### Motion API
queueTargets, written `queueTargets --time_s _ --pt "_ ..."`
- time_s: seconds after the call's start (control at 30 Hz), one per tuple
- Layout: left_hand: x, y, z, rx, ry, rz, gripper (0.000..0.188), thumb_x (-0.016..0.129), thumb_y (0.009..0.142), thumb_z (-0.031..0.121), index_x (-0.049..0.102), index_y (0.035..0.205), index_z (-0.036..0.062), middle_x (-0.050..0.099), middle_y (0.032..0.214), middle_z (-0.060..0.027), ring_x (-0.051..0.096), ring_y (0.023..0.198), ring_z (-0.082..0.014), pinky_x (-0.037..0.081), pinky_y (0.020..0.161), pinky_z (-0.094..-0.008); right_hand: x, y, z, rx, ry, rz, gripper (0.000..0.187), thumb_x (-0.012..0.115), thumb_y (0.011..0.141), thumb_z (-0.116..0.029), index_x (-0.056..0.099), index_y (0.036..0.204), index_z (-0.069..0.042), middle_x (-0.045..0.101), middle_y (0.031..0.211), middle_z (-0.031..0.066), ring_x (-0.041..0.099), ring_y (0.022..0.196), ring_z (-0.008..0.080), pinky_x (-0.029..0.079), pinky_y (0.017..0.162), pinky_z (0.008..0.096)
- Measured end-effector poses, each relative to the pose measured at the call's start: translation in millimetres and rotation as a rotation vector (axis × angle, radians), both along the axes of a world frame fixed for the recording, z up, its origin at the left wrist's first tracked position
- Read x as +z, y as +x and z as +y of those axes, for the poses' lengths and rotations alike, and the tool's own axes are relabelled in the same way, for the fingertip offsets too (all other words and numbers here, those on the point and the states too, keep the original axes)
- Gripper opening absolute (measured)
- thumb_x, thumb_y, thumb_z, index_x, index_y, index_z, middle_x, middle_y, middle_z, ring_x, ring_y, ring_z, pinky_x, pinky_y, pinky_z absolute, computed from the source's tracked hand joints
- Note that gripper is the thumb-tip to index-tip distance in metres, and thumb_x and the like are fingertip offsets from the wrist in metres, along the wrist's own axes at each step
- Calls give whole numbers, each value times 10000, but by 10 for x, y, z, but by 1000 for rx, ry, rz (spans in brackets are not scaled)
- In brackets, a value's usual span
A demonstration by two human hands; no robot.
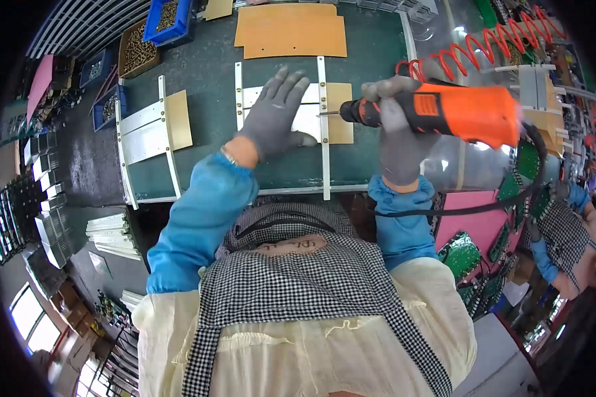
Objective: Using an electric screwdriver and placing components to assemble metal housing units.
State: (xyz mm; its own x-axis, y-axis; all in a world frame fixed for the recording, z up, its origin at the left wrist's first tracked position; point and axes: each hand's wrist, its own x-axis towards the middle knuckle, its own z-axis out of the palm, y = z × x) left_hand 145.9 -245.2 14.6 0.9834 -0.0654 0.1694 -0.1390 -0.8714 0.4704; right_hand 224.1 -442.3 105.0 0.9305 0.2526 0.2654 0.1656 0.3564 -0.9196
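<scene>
An orange and black electric screwdriver is gripped in my gloved right hand. Its bit points left and reaches the right-hand white rail of a flat assembly. My gloved left hand lies flat across that assembly's silvery plate, fingers stretched out toward the far side. Part of the plate and the left-hand rail are hidden by this hand. A tan sheet shows from beneath the plate on the right. Small brass-coloured screws sit along the rail.
A similar railed plate assembly lies to the left. Blue bins and a brown box of screws stand at the far left. A tan panel lies at the back. A red coiled hose hangs far right; another person works at right.
</scene>
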Motion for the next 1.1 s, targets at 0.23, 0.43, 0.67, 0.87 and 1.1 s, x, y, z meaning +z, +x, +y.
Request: queueTargets --time_s 0.23,0.43,0.67,0.87,1.1 --pt "-91 201 -118 -108 267 327 1261 800 583 678 250 1532 56 269 1604 -117 123 1514 -366 88 1218 -556 163 62 -198 -146 107 -68 195 604 827 45 607 1021 23 658 884 117 677 841 246 565 867 447" --pt "-143 198 -137 -86 277 312 1283 754 571 749 251 1540 74 263 1615 -76 141 1515 -340 73 1198 -592 135 102 -75 -131 125 -137 339 600 816 107 568 1145 38 655 905 107 677 852 245 569 848 422" --pt "-166 183 -133 -85 295 313 1310 716 567 792 222 1558 91 248 1624 -68 139 1519 -316 55 1202 -590 30 150 108 -99 -16 -149 265 576 831 60 589 1092 21 660 941 125 678 863 257 568 855 448" --pt "-180 167 -126 -87 294 305 1317 690 575 814 203 1567 97 246 1626 -68 144 1518 -313 49 1205 -581 28 124 200 -90 -27 -126 256 593 835 68 585 1086 15 671 921 116 693 877 257 569 846 421" --pt "-166 166 -139 -82 322 319 1325 682 564 827 214 1565 96 252 1625 -65 163 1515 -301 67 1206 -567 65 149 264 -30 -73 -61 375 699 779 59 547 1121 43 663 822 56 646 719 126 537 671 266"
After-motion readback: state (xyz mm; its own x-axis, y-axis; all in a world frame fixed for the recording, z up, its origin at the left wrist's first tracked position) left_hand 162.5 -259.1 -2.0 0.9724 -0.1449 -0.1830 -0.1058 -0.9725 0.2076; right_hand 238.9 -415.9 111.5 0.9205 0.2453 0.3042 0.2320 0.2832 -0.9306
